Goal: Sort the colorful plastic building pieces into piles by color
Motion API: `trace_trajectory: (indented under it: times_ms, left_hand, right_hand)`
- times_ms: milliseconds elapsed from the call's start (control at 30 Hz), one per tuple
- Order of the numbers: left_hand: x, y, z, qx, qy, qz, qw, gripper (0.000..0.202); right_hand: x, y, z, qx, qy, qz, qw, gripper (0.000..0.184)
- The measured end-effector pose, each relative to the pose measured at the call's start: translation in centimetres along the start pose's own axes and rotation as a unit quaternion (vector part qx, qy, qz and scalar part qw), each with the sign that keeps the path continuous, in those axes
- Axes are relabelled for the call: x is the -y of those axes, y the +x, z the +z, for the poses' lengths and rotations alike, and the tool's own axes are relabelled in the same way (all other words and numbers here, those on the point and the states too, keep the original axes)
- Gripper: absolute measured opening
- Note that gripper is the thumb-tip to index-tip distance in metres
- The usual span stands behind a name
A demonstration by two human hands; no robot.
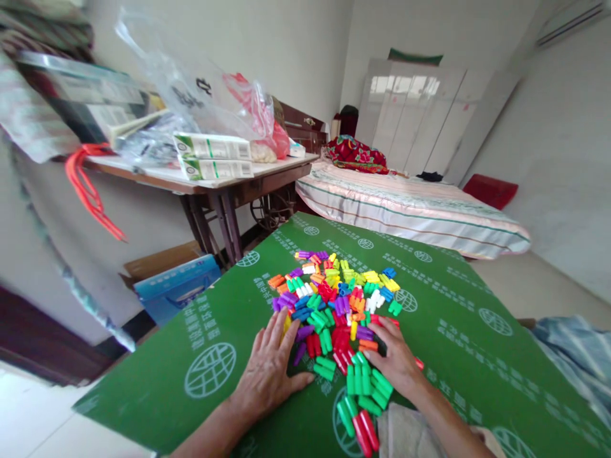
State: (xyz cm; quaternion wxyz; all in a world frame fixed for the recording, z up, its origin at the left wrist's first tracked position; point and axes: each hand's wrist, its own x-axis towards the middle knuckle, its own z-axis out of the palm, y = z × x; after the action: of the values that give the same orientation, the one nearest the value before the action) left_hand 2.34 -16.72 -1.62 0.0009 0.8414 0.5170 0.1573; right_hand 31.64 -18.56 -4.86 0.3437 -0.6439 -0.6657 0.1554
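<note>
A loose pile of small coloured plastic tube-shaped pieces (341,304), like short caps joined side by side, lies on a green board printed with white globes (515,375). My left hand (270,366) rests palm down at the pile's left edge, fingers stretched out, their tips beside yellow and purple pieces. On the right side, my right hand (396,353) has its fingers apart around red and orange pieces, gripping none that I can see. Closer to me lie green pieces (359,380) and a pair of long red pieces (365,432). What is under the palms is hidden.
A grey cloth (405,432) lies under my right forearm. To the left stands a table (291,170) with boxes (214,159) and plastic bags (191,95); a blue box (179,289) is below it. Beyond the board is a bed (410,203). Blue fabric (573,356) sits at the right.
</note>
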Motion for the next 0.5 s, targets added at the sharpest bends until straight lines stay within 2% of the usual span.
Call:
trace_trajectory:
  times_ms: [167,300,400,500]
  left_hand:
    - [-0.3,1.7,0.4,-0.002,-0.010,-0.015,1.000,0.084]
    - [-0.7,2.7,0.7,-0.004,0.003,-0.021,1.000,0.078]
    - [-0.8,2.4,0.6,-0.022,0.022,-0.014,0.999,0.079]
    - [-1.2,1.2,0.1,-0.061,0.036,0.022,0.997,0.079]
  right_hand:
    - [1.2,2.6,1.5,-0.014,0.001,0.001,1.000,0.043]
    - [2.7,4.2,1.4,-0.018,-0.007,-0.001,1.000,0.040]
    - [3.6,3.8,0.3,-0.022,-0.003,-0.012,1.000,0.041]
    - [4.0,1.3,-1.4,-0.009,0.002,-0.013,1.000,0.046]
